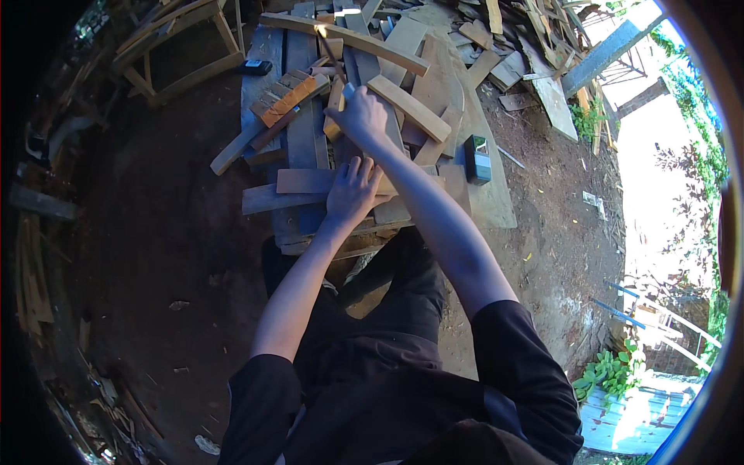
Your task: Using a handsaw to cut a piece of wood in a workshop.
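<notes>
My right hand (363, 118) is closed at the middle of the work table, around a slim tool (334, 62). Its dark shaft points away to the far left, and a pale blue part shows at my fingers. The exact kind of tool is hard to make out. Nearer to me, my left hand (354, 192) lies with its fingers stretched out on a short flat board (304, 181). Another wooden piece (259, 200) sticks out to the left beneath that board. Just left of my right hand is a small wooden block (335, 108).
A long slat (372, 46) lies across the far table; a wood strip (411, 108) lies to the right. Stacked blocks with an orange face (293, 101) sit left. A dark box (477, 160) stands at the right edge, a black object (255, 67) at far left. Scrap wood (508, 70) is heaped beyond.
</notes>
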Demonstrator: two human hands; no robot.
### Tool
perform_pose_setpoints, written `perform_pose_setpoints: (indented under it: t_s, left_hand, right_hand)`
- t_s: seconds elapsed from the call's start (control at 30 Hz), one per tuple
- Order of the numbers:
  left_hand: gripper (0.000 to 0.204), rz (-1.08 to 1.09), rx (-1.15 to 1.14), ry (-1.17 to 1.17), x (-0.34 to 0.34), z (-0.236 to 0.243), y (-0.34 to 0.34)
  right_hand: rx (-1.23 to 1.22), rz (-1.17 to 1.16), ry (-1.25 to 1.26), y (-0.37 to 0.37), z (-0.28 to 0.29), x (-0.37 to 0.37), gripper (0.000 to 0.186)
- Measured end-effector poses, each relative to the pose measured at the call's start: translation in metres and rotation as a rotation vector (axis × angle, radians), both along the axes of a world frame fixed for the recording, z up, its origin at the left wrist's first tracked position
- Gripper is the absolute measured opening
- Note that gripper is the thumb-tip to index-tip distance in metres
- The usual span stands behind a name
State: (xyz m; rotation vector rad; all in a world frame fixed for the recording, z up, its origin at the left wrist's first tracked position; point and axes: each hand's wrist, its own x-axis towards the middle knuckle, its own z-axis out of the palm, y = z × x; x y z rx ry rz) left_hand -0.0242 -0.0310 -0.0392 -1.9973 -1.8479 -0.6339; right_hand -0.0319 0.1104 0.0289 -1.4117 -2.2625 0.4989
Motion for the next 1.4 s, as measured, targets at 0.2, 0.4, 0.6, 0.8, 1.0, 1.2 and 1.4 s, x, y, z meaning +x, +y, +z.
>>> perform_pose_setpoints:
  t_s: [0.2,0.4,0.6,0.8,1.0,1.2,1.4]
  left_hand:
    - [0.069,-0.003,0.039,0.089,0.001,-0.011,0.001]
    - [0.063,-0.017,-0.026,-0.01,0.01,0.004,0.002]
    - [0.06,-0.003,0.047,-0.006,0.0,0.001,0.003]
    - [0.056,0.0,0.053,0.021,0.0,0.003,0.002]
    - [0.054,0.012,0.09,0.011,0.005,0.007,0.0]
    - [0.053,0.005,0.098,0.003,0.007,0.009,-0.001]
    - [0.051,0.003,0.09,-0.003,0.007,0.01,0.001]
  right_hand:
    - [-0.052,-0.008,-0.056,0.007,-0.02,-0.029,0.061]
    - [-0.025,-0.129,0.117,0.038,0.002,0.01,0.051]
    - [-0.142,-0.052,0.512,0.057,0.062,0.106,0.032]
    - [-0.002,-0.409,0.664,-0.01,0.058,0.254,0.032]
    - [-0.315,-0.511,0.807,-0.058,-0.02,0.331,0.029]
    - [-0.44,-0.561,0.602,-0.069,-0.051,0.319,0.032]
    - [-0.01,-0.684,0.448,-0.085,-0.068,0.294,0.053]
